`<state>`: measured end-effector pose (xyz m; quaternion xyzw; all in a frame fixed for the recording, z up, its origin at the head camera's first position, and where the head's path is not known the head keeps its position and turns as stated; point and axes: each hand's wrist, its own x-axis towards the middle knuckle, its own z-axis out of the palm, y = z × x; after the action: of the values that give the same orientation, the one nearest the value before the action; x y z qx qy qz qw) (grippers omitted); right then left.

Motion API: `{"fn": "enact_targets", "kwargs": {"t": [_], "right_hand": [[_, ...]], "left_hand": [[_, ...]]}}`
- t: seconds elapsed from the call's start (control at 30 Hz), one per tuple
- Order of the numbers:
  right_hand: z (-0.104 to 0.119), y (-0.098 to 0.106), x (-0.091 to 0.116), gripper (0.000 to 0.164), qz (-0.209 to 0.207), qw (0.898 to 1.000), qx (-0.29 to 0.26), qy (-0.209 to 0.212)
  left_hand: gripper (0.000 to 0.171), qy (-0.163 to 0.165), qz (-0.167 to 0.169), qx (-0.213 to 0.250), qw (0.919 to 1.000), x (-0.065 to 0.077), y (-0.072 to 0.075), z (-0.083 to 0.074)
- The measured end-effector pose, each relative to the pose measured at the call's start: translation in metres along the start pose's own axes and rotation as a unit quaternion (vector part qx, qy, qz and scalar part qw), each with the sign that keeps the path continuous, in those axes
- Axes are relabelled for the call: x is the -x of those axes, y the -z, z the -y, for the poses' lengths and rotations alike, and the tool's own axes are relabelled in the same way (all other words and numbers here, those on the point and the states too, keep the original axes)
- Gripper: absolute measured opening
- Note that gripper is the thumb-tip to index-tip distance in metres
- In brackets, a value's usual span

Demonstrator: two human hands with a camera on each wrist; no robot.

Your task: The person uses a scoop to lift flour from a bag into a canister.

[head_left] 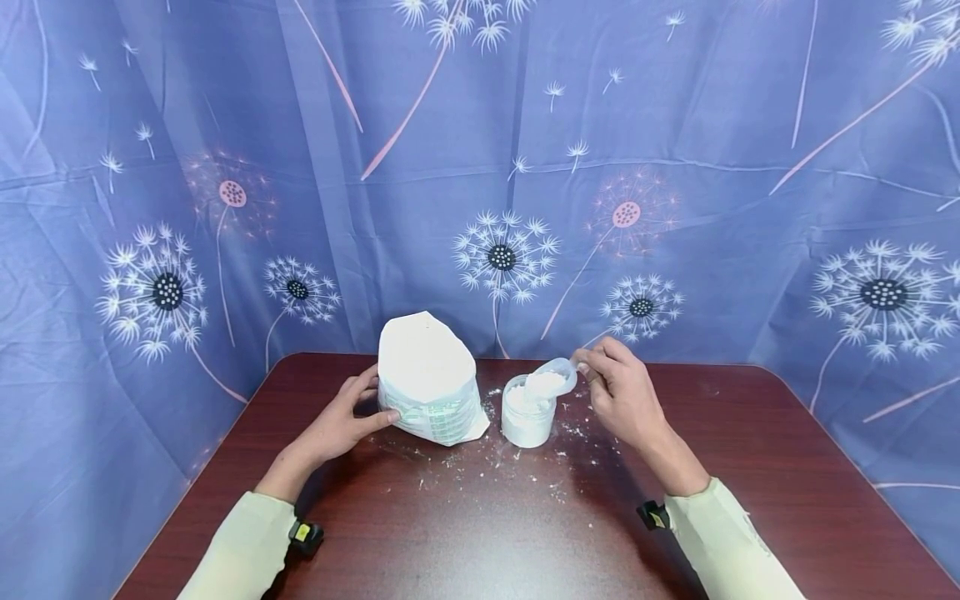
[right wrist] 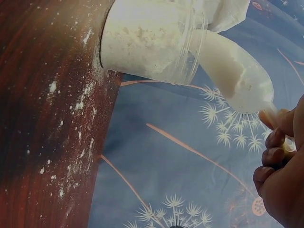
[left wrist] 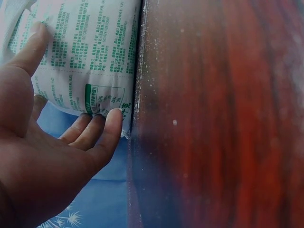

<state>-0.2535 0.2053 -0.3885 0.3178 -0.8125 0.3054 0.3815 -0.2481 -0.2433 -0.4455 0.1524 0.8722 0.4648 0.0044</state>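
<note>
My right hand [head_left: 622,390] pinches the handle of a translucent plastic scoop [right wrist: 259,85] between thumb and fingers. The scoop is tilted over a clear round jar [head_left: 527,427], its lip at the jar's mouth. White powder [head_left: 544,384] lies in the scoop, and more powder fills much of the jar, seen through its wall in the right wrist view. To the jar's left stands a white bag [head_left: 438,419] with green print. My left hand [head_left: 341,423] rests against the bag's left side, thumb on its front and fingers spread along the side.
Spilled white powder [head_left: 555,492] dots the dark red wooden table [head_left: 450,550] around the jar and bag. A blue curtain [head_left: 420,242] with dandelion prints hangs behind the table and along its sides.
</note>
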Motion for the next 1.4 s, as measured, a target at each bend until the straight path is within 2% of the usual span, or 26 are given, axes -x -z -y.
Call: {"fn": "enact_targets", "kwargs": {"t": [0.53,1.4], "right_hand": [[-0.0017,-0.0006,0.0007,0.021,0.007,1.000,0.009,-0.010],[-0.0030,-0.0019,0.0027,0.018,-0.006,1.000,0.016,-0.005]], "left_hand": [[0.092,0.003,0.000,-0.001,1.0000,-0.0014,0.0001,0.0022],[0.092,0.003,0.002,0.005,1.0000,-0.0004,0.0005,0.0012]]}}
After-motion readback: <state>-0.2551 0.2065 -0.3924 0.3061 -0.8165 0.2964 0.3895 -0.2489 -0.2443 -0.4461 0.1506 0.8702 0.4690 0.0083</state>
